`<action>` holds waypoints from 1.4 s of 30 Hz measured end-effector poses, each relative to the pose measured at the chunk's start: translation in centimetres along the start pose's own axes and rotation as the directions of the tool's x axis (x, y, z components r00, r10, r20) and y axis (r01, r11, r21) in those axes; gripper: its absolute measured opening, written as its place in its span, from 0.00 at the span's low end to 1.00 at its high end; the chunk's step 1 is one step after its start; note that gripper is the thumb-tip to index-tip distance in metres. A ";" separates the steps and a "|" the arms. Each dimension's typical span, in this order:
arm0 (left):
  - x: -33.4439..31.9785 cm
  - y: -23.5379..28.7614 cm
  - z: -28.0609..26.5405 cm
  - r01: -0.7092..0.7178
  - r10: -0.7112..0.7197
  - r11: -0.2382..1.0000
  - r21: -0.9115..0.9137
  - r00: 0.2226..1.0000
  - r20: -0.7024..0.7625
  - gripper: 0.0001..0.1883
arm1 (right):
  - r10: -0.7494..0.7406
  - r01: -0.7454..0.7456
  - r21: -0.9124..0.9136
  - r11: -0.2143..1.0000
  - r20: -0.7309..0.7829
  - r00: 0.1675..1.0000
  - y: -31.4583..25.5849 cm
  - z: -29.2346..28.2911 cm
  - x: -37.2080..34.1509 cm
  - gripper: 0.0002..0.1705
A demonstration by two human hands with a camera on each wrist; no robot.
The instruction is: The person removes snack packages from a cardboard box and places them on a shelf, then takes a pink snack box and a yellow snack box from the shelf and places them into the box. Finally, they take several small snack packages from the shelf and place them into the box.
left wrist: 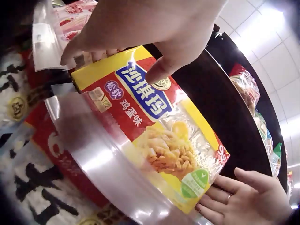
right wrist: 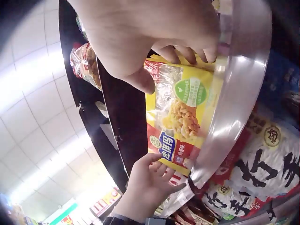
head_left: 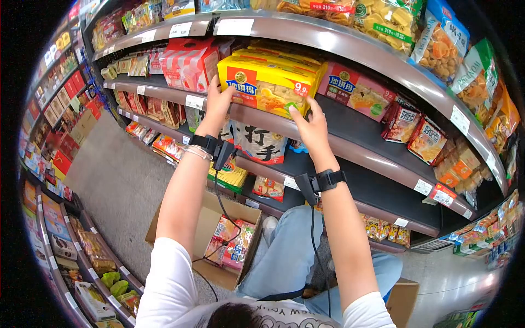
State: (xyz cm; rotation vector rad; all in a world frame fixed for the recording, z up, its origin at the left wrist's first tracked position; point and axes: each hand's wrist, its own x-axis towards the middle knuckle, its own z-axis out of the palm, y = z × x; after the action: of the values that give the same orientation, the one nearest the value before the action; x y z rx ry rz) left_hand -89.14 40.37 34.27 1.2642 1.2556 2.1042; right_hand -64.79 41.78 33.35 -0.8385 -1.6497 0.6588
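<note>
A yellow and red pack of sachima (head_left: 268, 87) stands upright at the front of a middle shelf, a clear egg-flavour label on its face. My left hand (head_left: 220, 104) holds its left end; in the left wrist view the thumb (left wrist: 160, 69) lies on the front and the fingers reach round the end. At the other end my right hand (head_left: 313, 128) holds it; in the right wrist view its fingers (right wrist: 185, 54) curl over the end. More yellow packs (head_left: 279, 54) show behind and above it, largely hidden.
A pink striped pack (head_left: 188, 65) stands to the left, a maroon sachima pack (head_left: 355, 90) to the right. The shelf lip (head_left: 262, 121) runs below. Bagged snacks (head_left: 383, 22) line the shelf above. An open cardboard box (head_left: 213, 268) with pink packs sits on the floor by my legs.
</note>
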 end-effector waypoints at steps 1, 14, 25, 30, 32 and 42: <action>0.2 0.2 -0.2 -0.019 0.023 0.998 -0.054 0.997 0.070 0.23 | -0.019 0.020 0.018 1.000 -0.010 1.000 -0.2 0.0 -0.1 0.32; -3.5 5.3 -0.7 -0.030 0.049 0.981 -0.194 0.994 0.096 0.25 | -0.232 0.244 0.260 0.934 -0.077 0.970 -4.6 -1.9 -0.9 0.30; -15.9 4.1 -1.2 0.241 -0.189 0.949 -0.204 0.951 0.246 0.19 | 0.138 -0.088 0.589 0.804 -0.041 0.990 -4.7 -9.8 -10.6 0.30; -22.7 2.5 -0.8 0.501 -0.443 0.841 -0.205 0.854 0.272 0.24 | 0.405 -0.325 0.662 0.675 0.035 0.914 -2.1 -12.6 -16.2 0.29; -25.1 3.4 -0.1 0.580 -0.502 0.774 -0.254 0.807 0.311 0.27 | 0.489 -0.409 0.656 0.634 0.070 0.870 -1.6 -13.7 -18.3 0.28; -28.5 3.2 2.6 0.675 -0.578 0.661 -0.327 0.736 0.352 0.32 | 0.575 -0.517 0.623 0.587 0.129 0.808 -0.2 -17.8 -21.2 0.27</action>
State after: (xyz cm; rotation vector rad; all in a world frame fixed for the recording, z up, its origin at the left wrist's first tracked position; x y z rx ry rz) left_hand -71.67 20.32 23.15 0.6816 0.8704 1.5467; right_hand -44.75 24.47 25.27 -0.8408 -0.9322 1.5036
